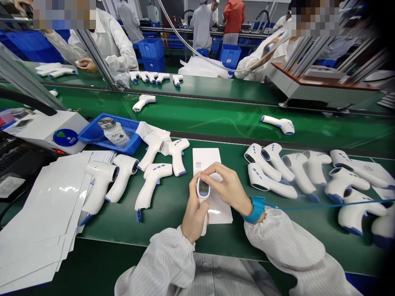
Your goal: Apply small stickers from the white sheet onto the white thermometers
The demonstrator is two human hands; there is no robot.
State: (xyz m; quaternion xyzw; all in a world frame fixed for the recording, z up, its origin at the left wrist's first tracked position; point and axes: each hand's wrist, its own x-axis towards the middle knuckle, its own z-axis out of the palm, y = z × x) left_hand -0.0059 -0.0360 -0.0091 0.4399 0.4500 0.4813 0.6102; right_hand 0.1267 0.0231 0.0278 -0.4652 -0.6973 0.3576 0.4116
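Observation:
My left hand (193,211) is wrapped round the handle of a white infrared thermometer (203,193), its small grey screen facing me. My right hand (230,187), with a blue wrist strap (256,209), is closed with thumb and fingertips at the thermometer's top edge; anything small between them is hidden. Beneath both hands lies a white paper sheet (207,157) with a printed barcode. Several more thermometers lie to the left, among them one (151,183) with a blue part hanging open at its handle end. Others, such as this thermometer (270,183), lie to the right.
A stack of white sheets (52,197) covers the left side. Behind it stand a blue tray (89,133) with a jar (114,131) and a white device (46,129). A green conveyor belt (210,117) crosses beyond, carrying thermometers. Co-workers sit across it.

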